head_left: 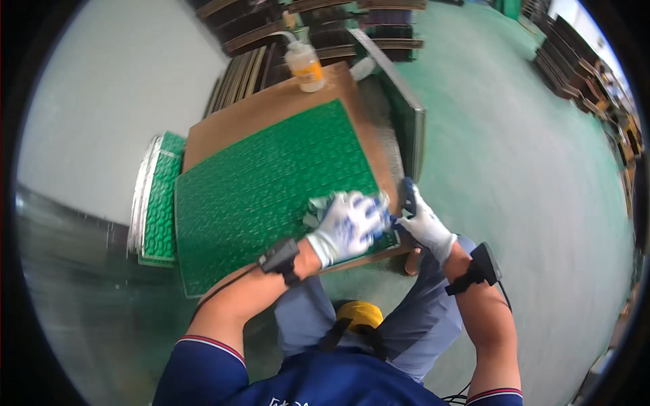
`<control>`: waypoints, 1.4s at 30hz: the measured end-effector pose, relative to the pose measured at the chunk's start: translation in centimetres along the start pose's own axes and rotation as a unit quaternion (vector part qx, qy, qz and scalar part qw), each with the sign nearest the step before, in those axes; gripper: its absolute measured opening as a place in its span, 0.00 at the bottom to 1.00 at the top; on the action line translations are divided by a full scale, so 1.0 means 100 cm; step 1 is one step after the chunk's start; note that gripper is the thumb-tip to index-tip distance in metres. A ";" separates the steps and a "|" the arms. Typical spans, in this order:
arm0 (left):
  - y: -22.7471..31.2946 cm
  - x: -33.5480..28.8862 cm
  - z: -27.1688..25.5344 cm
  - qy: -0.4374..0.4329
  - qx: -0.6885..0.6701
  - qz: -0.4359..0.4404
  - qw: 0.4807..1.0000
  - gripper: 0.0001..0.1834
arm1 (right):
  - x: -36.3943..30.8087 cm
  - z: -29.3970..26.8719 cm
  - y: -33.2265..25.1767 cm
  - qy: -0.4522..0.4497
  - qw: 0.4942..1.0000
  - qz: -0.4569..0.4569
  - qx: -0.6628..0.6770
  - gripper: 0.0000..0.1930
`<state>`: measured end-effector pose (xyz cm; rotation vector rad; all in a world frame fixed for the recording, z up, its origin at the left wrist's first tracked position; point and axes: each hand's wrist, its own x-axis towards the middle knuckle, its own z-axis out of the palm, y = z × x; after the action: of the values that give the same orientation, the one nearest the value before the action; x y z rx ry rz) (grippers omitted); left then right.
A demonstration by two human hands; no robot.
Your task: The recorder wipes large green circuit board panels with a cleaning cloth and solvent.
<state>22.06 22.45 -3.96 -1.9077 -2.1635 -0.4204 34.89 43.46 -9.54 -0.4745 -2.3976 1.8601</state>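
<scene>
A large green panel (271, 169) with a fine raised pattern lies on a brown board (217, 139) in front of me. My left hand (352, 223), in a white and blue glove, is closed over a pale crumpled cloth (315, 211) and presses it on the panel near its right front corner. That hand is slightly blurred. My right hand (425, 227), gloved alike, is at the right edge by that corner. Its thumb and fingers are spread apart, with the thumb close to the panel's edge; whether it touches is hard to tell.
A white squeeze bottle (305, 65) with an orange label stands on the board's far end. A stack of green panels (161, 199) leans at the left. An upright grey-edged panel (406, 101) stands along the right side. Dark stacked pieces (325, 27) lie beyond.
</scene>
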 end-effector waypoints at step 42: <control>0.033 -0.005 -0.010 -0.112 -0.034 0.012 0.993 0.27 | 0.102 -0.032 -0.051 -0.022 0.949 0.190 -0.250 0.38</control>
<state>25.34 22.01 -2.97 -2.1063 -2.2870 -0.2909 24.98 48.20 -5.21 -1.0010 -2.9786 1.3435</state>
